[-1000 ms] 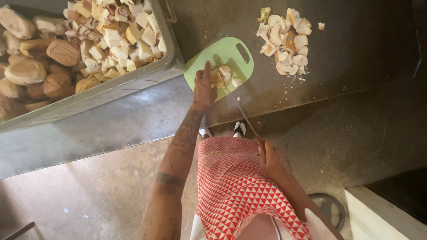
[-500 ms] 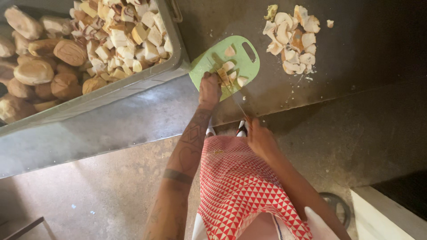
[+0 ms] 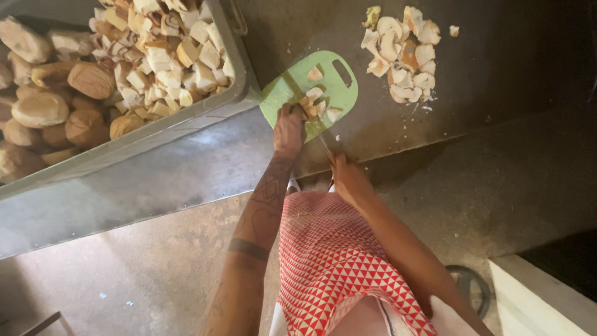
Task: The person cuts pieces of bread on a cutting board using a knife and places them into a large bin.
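A light green cutting board [image 3: 339,93] lies on the dark metal counter and carries a few pale bread pieces [image 3: 315,94]. My left hand [image 3: 289,129] presses down on bread at the board's near edge. My right hand [image 3: 348,176] grips a knife [image 3: 323,142] whose thin blade runs up to the bread beside my left fingers. The bread under my left hand is mostly hidden.
A large grey bin [image 3: 186,118] at the left holds whole rolls [image 3: 40,109] and many cut bread cubes [image 3: 161,56]. A pile of cut bread pieces [image 3: 404,53] lies on the counter [image 3: 497,68] beyond the board. A white box edge [image 3: 541,298] sits at the lower right.
My right hand has brought the knife up from near my waist to the board. More cut pieces now lie spread on the board.
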